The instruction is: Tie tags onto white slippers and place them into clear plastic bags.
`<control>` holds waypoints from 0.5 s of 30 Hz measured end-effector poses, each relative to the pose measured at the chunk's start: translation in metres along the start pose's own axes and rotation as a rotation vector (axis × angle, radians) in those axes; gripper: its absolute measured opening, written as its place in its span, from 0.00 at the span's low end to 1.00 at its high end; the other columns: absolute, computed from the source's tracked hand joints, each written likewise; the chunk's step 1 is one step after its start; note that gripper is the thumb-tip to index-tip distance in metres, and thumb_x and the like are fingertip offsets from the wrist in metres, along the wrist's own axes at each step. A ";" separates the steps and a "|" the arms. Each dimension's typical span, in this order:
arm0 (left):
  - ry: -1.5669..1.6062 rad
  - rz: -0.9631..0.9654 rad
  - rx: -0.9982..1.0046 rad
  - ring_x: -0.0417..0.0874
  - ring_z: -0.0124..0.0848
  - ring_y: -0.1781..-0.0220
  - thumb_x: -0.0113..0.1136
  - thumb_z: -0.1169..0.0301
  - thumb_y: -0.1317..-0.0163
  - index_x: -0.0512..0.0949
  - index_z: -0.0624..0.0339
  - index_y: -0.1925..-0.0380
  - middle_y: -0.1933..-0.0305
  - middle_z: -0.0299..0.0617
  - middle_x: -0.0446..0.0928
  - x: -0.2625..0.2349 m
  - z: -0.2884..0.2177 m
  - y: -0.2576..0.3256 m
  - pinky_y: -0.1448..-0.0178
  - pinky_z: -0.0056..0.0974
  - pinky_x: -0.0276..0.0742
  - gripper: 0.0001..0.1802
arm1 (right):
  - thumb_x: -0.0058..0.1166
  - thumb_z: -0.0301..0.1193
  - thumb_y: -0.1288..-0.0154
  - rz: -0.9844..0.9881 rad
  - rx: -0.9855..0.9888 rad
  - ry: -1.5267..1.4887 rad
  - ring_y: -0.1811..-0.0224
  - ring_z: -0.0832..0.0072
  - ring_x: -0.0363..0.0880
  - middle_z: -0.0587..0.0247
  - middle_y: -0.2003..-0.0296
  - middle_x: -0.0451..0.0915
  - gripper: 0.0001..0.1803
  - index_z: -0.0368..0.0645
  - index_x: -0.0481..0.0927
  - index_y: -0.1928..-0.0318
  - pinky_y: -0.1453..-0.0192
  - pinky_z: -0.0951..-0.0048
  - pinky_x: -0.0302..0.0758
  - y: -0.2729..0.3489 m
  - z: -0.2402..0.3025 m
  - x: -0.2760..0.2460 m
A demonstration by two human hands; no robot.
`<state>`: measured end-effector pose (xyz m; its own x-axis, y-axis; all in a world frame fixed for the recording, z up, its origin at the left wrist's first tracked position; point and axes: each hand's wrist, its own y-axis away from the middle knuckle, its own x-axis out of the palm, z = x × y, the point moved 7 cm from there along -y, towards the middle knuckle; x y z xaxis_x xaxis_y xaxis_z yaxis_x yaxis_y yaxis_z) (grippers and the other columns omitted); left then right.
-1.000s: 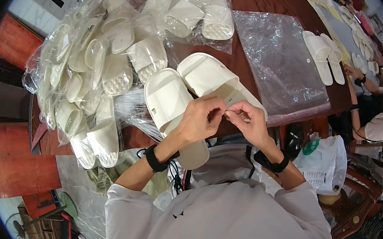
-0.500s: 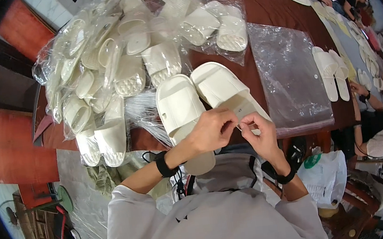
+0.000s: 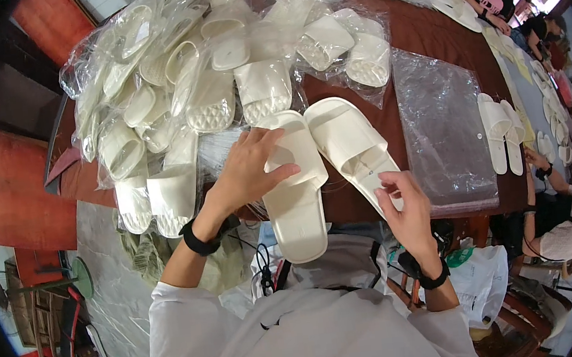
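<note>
On the left there is a big heap of cream slippers in clear bags (image 3: pixel 205 103); it lies on the brown cloth (image 3: pixel 445 36) that covers the table; a bunch of clear plastic (image 3: pixel 219 152) pokes out just beside the heap, partly behind the left arm.

Next comes the left hand (image 3: pixel 250 168); its fingers are spread, with the thumb held well away from them; the fingers lie over the strap of the left slipper (image 3: pixel 297 222), and the thumb points across it; half a second ago this hand was in the middle, bent in close to the other one, and now it is off to the left.

The left slipper stands almost straight up and down in the view, its heel sticking out past the table edge; the right slipper (image 3: pixel 345 134) leans beside it; their toes are close together and their heels are apart; more of both shows now, because the hands cover less.

The right hand (image 3: pixel 404 211) is by the heel of the right slipper; its fingers are bent, and the thumb is a little way from the fingertips; before, the two hands' fingertips nearly met, and now a wide gap is between them.

Farther right, a flat clear bag (image 3: pixel 442 138) lies on the cloth; past it is another pair of cream slippers (image 3: pixel 502 135).
</note>
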<state>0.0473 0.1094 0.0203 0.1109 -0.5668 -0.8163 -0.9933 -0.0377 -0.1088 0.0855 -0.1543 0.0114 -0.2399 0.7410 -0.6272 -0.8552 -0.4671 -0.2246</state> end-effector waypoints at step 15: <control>0.148 -0.032 0.032 0.82 0.46 0.60 0.65 0.59 0.42 0.75 0.63 0.52 0.60 0.52 0.80 0.027 0.023 0.005 0.56 0.44 0.76 0.24 | 0.63 0.32 0.39 0.000 0.163 -0.126 0.73 0.74 0.80 0.59 0.67 0.81 0.11 0.36 0.82 0.63 0.68 0.74 0.74 -0.029 -0.009 0.060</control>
<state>0.0463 0.1131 -0.0157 0.1346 -0.6813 -0.7195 -0.9876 -0.0327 -0.1538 0.1002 -0.0999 -0.0264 -0.2868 0.8000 -0.5271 -0.9159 -0.3903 -0.0941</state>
